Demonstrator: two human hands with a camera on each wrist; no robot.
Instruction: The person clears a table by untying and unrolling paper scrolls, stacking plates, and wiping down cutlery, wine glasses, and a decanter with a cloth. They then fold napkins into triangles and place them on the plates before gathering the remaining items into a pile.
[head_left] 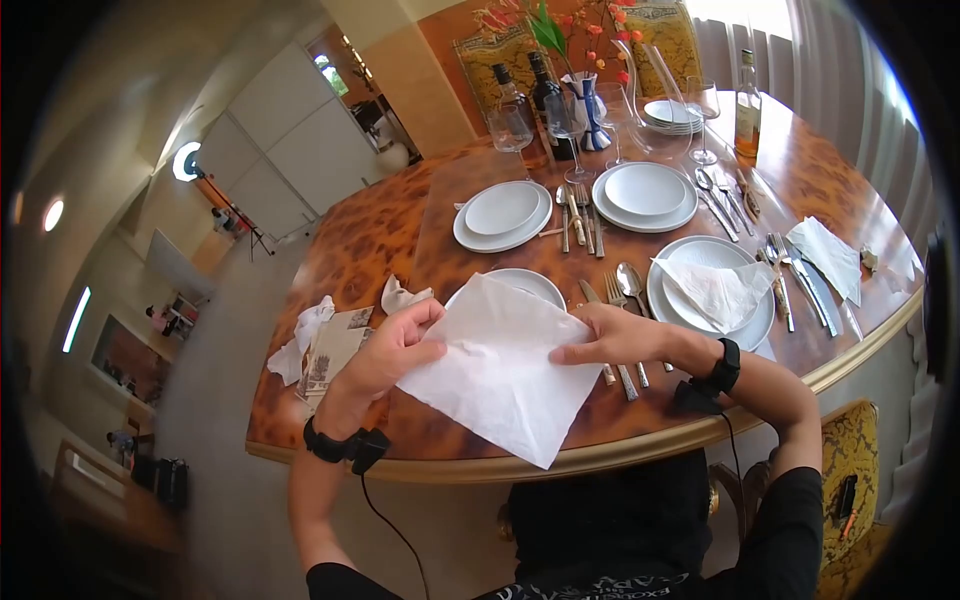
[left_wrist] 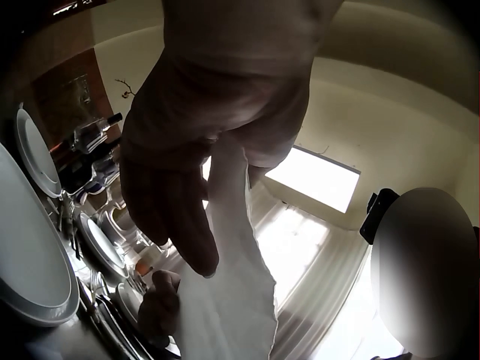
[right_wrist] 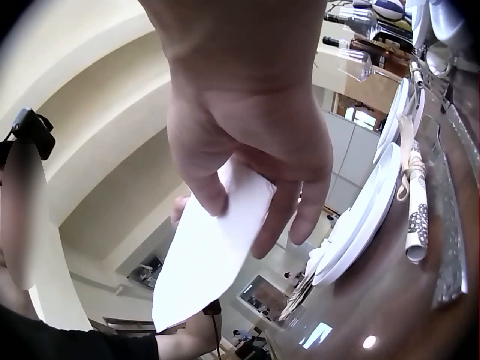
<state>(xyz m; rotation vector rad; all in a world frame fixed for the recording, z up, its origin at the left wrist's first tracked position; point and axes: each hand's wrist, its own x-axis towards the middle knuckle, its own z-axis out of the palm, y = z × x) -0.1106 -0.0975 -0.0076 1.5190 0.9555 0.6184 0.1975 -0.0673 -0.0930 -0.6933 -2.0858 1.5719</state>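
Note:
Both hands hold a white paper napkin (head_left: 505, 375) spread into a diamond, one point hanging toward the table's front edge. My left hand (head_left: 392, 352) pinches its left corner between thumb and fingers. At the opposite corner my right hand (head_left: 622, 338) grips it, thumb on top. The left wrist view shows the napkin (left_wrist: 229, 300) dropping from between thumb and fingers; in the right wrist view the napkin (right_wrist: 214, 251) slants down from the thumb. Behind it a white plate (head_left: 537, 281) is mostly hidden.
Right of the napkin stands a plate stack (head_left: 760, 330) with a folded napkin (head_left: 715, 292) on it. Cutlery (head_left: 628, 285) lies between the settings. Crumpled napkins (head_left: 313, 325) and a printed paper (head_left: 338, 345) lie at left. Wine glasses (head_left: 568, 120) and bottles (head_left: 545, 90) stand behind.

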